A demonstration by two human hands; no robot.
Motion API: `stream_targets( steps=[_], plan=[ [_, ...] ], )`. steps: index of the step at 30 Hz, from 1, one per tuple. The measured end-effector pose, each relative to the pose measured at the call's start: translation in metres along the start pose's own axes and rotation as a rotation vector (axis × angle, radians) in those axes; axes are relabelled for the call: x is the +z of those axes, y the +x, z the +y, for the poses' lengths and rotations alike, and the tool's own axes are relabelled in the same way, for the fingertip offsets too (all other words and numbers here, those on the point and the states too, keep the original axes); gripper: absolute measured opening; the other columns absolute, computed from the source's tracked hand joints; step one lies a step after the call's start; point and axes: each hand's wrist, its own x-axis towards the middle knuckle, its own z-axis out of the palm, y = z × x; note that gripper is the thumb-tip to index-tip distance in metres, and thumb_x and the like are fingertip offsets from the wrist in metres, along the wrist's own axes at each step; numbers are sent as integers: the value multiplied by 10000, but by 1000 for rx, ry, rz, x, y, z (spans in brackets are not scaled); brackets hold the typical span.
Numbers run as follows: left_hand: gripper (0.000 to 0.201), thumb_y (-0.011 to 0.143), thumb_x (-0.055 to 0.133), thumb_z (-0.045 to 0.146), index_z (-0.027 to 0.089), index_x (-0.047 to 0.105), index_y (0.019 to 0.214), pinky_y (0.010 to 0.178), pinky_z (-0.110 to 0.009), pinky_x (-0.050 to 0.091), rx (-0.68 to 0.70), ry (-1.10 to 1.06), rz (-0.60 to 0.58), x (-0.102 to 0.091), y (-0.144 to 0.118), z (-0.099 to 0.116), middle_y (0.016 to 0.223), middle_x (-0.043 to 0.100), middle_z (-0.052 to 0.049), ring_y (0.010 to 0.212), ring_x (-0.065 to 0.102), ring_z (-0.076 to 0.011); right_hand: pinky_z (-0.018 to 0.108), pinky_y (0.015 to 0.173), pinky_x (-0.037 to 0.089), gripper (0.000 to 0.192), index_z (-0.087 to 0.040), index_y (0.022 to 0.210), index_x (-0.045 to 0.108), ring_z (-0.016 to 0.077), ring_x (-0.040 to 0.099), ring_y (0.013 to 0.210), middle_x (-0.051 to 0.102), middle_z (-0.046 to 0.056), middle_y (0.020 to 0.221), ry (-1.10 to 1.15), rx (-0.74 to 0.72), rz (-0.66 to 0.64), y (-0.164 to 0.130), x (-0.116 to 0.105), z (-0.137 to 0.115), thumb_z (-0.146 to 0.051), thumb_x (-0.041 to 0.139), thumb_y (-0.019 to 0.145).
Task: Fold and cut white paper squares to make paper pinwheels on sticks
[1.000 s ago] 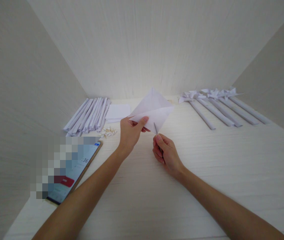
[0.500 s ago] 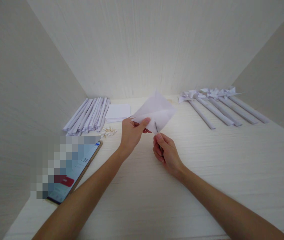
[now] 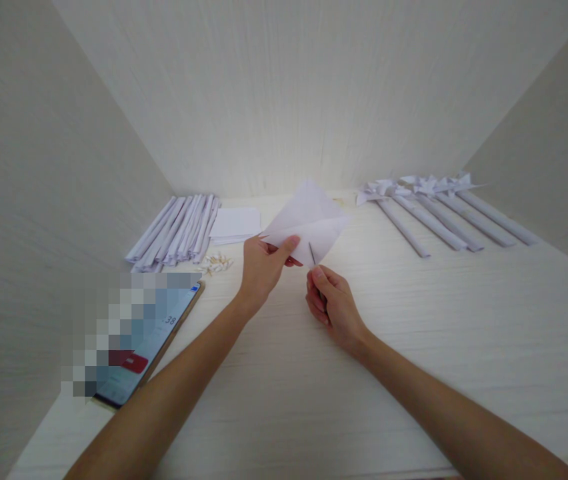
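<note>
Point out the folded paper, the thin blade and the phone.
folded paper (image 3: 309,217), head view, upper flap.
thin blade (image 3: 311,253), head view, mid-shaft.
phone (image 3: 164,333), head view, unblurred screen part.

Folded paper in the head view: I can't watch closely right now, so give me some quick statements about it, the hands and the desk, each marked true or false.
1. The left hand pinches the folded paper at its edge. True.
2. The right hand holds a thin metal tool against the paper. True.
3. The folded paper lies flat on the desk. False: it is held up above the desk.
4. The finished pinwheels lie at the far left. False: they lie at the far right; the rolled paper sticks are on the left.
5. A phone lies near the left forearm. True.
</note>
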Motion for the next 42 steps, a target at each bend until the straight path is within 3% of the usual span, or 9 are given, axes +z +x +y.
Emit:
stream_targets(
  steps=[42],
  plan=[
    [253, 644, 626, 361, 117, 622, 577, 410, -208, 466, 9, 14, -50, 0, -1, 0, 467, 620, -23, 401, 564, -121, 167, 275, 118, 362, -194, 564, 394, 13, 210, 269, 308, -113, 342, -7, -5, 23, 1, 0, -3, -478, 549, 727]
  ],
)
